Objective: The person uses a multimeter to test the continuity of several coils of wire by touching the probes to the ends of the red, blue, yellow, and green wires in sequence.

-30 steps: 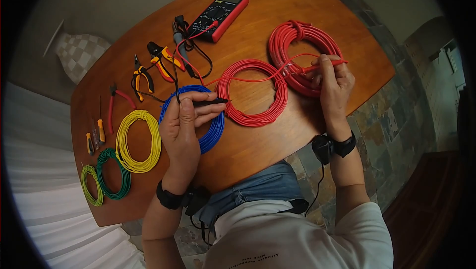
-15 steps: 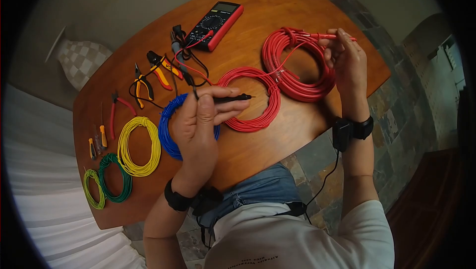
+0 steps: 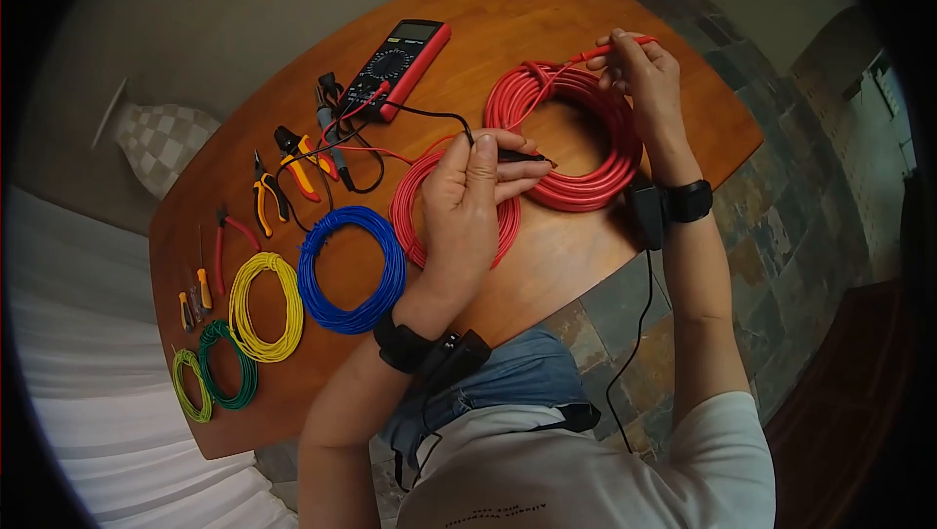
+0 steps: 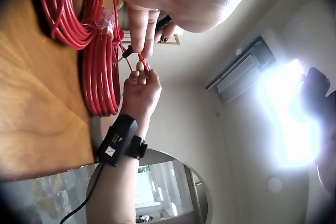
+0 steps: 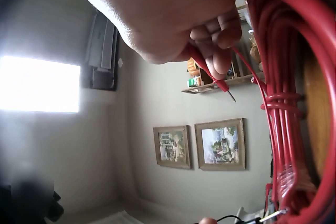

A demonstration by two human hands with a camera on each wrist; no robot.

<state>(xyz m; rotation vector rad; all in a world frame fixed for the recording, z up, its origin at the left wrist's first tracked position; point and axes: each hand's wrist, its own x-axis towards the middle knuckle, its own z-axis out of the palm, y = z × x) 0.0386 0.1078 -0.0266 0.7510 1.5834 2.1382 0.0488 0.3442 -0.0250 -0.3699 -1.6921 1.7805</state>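
Observation:
In the head view my left hand (image 3: 464, 202) pinches a black multimeter probe (image 3: 522, 155), with its tip right at the large red wire coil (image 3: 576, 199). Under that hand lies a smaller red wire coil (image 3: 405, 202), partly covered. My right hand (image 3: 649, 85) holds a red probe (image 3: 593, 54) over the far side of the large coil. A bare metal tip shows on the red probe (image 5: 223, 85) in the right wrist view, beside the bound strands. Leads run to a black and red multimeter (image 3: 390, 65) farther back on the table.
Left of my hands lie a blue wire coil (image 3: 398, 270), a yellow coil (image 3: 293, 305), a green coil (image 3: 252, 373) and a yellow-green coil (image 3: 181, 402). Behind them are orange-handled pliers (image 3: 262, 207), a wire stripper (image 3: 303, 173), red-handled cutters (image 3: 219, 251) and screwdrivers (image 3: 204, 287).
My left hand has moved right with the black probe, from the blue coil across to the large red coil. My right hand has carried the red probe to that coil's far side.

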